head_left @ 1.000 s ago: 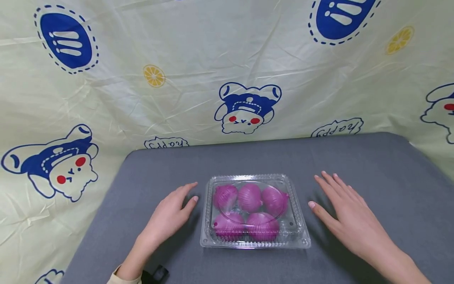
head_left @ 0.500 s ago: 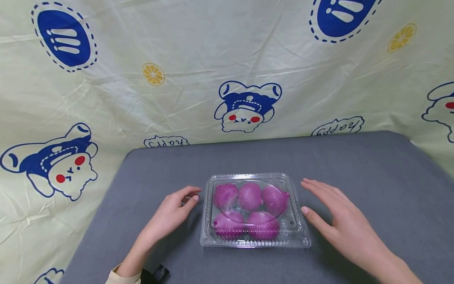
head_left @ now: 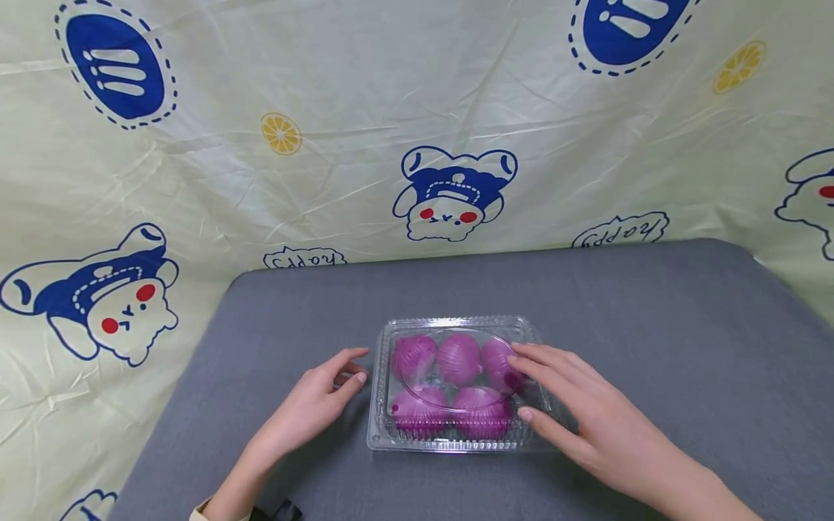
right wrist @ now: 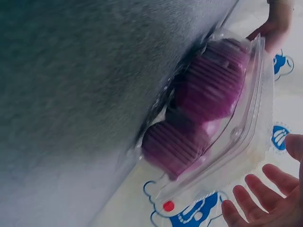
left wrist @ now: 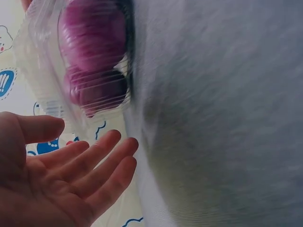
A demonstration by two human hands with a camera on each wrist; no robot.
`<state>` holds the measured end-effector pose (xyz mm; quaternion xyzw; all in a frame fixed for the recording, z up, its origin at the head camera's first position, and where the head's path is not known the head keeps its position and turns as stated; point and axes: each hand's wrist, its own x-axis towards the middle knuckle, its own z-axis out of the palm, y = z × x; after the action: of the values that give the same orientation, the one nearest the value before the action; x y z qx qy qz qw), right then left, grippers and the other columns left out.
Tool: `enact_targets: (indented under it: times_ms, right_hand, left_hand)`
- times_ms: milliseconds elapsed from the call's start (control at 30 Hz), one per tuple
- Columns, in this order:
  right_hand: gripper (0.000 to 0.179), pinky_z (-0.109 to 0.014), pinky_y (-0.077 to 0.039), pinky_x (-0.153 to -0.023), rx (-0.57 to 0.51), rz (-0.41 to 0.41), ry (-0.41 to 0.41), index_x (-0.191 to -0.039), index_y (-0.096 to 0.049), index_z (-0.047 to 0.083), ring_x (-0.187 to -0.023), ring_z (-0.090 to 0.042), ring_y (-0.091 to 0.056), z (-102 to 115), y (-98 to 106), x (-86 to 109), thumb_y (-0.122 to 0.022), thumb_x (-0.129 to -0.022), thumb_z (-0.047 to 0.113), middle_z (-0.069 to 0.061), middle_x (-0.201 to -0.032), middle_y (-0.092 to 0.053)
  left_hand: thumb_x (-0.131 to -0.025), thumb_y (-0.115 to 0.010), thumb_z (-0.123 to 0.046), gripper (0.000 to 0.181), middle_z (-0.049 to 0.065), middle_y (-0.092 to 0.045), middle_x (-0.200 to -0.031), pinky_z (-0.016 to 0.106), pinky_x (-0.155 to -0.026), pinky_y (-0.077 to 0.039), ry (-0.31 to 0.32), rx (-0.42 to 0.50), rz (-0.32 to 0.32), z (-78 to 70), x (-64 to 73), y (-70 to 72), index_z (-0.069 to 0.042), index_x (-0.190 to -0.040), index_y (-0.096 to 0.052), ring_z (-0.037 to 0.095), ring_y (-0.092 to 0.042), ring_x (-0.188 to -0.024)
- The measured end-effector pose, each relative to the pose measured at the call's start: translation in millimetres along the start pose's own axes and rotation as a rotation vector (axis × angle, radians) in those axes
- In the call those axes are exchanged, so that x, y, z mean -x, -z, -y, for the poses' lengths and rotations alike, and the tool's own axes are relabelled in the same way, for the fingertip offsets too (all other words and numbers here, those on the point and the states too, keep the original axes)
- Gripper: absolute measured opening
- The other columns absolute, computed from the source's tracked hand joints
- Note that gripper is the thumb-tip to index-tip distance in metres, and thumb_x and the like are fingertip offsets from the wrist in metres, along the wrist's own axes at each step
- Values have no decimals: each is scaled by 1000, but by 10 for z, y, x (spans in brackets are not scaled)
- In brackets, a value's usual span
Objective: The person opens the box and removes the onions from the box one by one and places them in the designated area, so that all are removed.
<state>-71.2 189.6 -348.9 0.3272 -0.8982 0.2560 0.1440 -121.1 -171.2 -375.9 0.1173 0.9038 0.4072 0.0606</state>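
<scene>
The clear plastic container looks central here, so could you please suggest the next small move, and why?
I would probably lower the right hand onto the right edge of the clear container: that hand is over this side but grips nothing, while the left hand is beside the opposite edge, holding nothing.

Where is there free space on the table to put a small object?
The table is bare behind the clear box, up to the patterned backdrop, and rightward beyond the right hand. The box's sides are crowded: the left hand is close by, and the right hand partly hides the right edge.
</scene>
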Motion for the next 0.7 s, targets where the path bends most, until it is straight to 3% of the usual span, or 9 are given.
enact_targets:
  times_ms: [267, 367, 533, 700]
  right_hand:
    - [62, -18, -18, -113, -13, 58, 114, -146, -47, 25, -137, -18, -39, 126, -99, -105, -72, -90, 30, 3, -151, -41]
    - [58, -28, -28, -113, -7, 77, 147, -145, -48, 24, -136, -17, -39, 160, -135, -150, -70, -92, 35, 4, -150, -42]
    - [54, -48, -43, -102, 7, 111, 231, -144, -50, 21, -136, -17, -39, 214, -220, -255, -65, -95, 39, 3, -150, -43]
    - [55, -49, -43, -102, -4, 157, 271, -145, -48, 23, -137, -16, -38, 280, -301, -358, -62, -96, 42, 4, -150, -43]
  left_hand:
    - [-100, -58, -16, 46, 5, -67, -109, 33, -74, -54, 25, 239, 144, 65, 122, -35, -4, -143, -45, 20, -66, -94]
    - [-99, -58, -10, 49, 11, -66, -111, 35, -74, -55, 47, 350, 178, 85, 143, -40, 0, -144, -42, 23, -66, -96]
    - [-97, -56, -4, 49, 15, -65, -113, 36, -77, -54, 104, 507, 178, 87, 187, -50, 3, -143, -42, 24, -66, -98]
    - [-95, -58, -5, 50, 16, -65, -113, 37, -80, -55, 152, 676, 183, 65, 230, -78, 6, -141, -42, 24, -65, -98]
